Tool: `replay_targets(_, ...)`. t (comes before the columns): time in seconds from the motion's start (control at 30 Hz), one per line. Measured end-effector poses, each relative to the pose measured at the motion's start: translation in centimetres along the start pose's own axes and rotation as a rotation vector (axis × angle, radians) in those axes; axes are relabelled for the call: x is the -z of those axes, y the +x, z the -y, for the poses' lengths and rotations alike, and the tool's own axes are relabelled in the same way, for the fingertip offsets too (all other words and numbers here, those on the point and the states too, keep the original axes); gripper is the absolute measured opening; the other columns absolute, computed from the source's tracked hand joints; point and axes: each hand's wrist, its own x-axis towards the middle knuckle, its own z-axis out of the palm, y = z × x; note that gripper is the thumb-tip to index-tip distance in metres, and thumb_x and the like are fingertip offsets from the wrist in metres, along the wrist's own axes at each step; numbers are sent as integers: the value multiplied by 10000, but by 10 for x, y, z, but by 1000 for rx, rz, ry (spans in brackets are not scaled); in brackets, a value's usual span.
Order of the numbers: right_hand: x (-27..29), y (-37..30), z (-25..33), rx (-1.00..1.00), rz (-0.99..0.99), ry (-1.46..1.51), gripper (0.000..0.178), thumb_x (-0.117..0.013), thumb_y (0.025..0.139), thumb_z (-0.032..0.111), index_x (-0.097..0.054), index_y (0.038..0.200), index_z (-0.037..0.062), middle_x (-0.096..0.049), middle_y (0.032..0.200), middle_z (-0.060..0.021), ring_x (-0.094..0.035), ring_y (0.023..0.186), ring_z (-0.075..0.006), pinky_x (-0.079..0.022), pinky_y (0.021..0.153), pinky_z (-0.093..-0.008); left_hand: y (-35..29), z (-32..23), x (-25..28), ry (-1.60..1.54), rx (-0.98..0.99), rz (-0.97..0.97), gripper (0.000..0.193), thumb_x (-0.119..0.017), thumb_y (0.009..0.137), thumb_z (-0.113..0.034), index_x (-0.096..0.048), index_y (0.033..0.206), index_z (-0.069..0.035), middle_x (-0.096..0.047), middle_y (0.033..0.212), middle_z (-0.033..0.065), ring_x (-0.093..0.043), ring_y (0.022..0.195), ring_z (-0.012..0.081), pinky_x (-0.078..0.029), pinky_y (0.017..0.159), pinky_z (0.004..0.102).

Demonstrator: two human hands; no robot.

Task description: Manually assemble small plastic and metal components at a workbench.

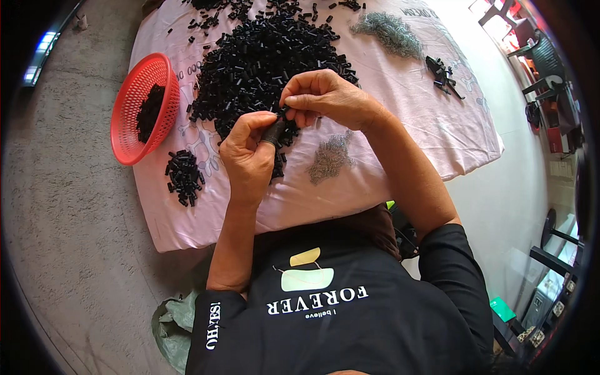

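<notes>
Presently, both hands meet over the near edge of the pile (262, 62), a broad mass of short black tubes on the pink cloth (437, 144). The left hand (249, 150) is nearly closed, with a small dark piece (280, 114) pinched at its fingertips; one of its digits wears a dark cover (273, 132). The right hand (331, 100) is half curled, its thumb and index finger brought together just at the piece. Whether this hand also grips it, or holds some finer part, one cannot tell, because the fingers hide it.

The piece looks very light and rather stiff, probably of plastic or rubber. Its smooth, round side may roll or slip a little, so the hold should be at the middle, between thumb and index finger, with the end left free. It does not seem fragile, only easy to drop among the others.

To the left, the red basket (129, 119) stands tilted with more black tubes inside, and a small heap (185, 179) lies just beside it. Thin silver bits (330, 157) lie below the right hand; they look springy and liable to tangle.
</notes>
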Motion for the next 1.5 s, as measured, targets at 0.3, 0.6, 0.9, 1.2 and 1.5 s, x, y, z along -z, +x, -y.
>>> replay_targets(0.3, -1, 0, 0, -13, 0, 12, 166, -607, 975, 185, -664, 1005, 32, -682, 796, -4, -630, 675, -46, -498, 612, -179, 0, -5, -3, 3, -23, 18, 324, -481, 785, 221, -639, 1009, 49, -648, 1070, 88, -629, 965, 126, -496, 902, 237)
replay_targets(0.6, -4, 0, -1, 45, 16, -66, 140, -600, 975, 152, -668, 1002, 33, -675, 790, 7, -627, 685, -43, -499, 622, -185, 1, -5, 1, 216, -149, 6, 292, -502, 729, 173, -655, 934, 31, -688, 955, 115, -659, 871, 150, -526, 791, 259)
replay_targets(0.9, -7, 1, -3, 107, 35, -62, 122, -594, 970, 100, -666, 1001, 6, -664, 805, -1, -627, 694, -50, -504, 638, -195, -1, -8, 2, 317, -199, -22, 293, -500, 705, 164, -650, 914, 24, -699, 928, 129, -683, 843, 198, -536, 785, 284)
replay_targets(1.2, -9, 2, -7, 107, 58, 84, 142, -616, 946, 55, -681, 1057, -4, -660, 823, -8, -612, 739, -49, -504, 672, -184, -4, -11, 1, 257, -169, -59, 289, -518, 710, 162, -654, 920, 16, -699, 938, 121, -683, 839, 188, -538, 782, 280)
replay_targets(1.5, -8, 3, -12, 141, 83, 249, 165, -650, 920, 47, -691, 1071, -6, -683, 860, -29, -638, 757, -68, -530, 696, -193, -7, -13, 0, 262, -181, -57, 301, -521, 706, 157, -662, 929, 12, -693, 934, 116, -679, 846, 183, -535, 795, 282)
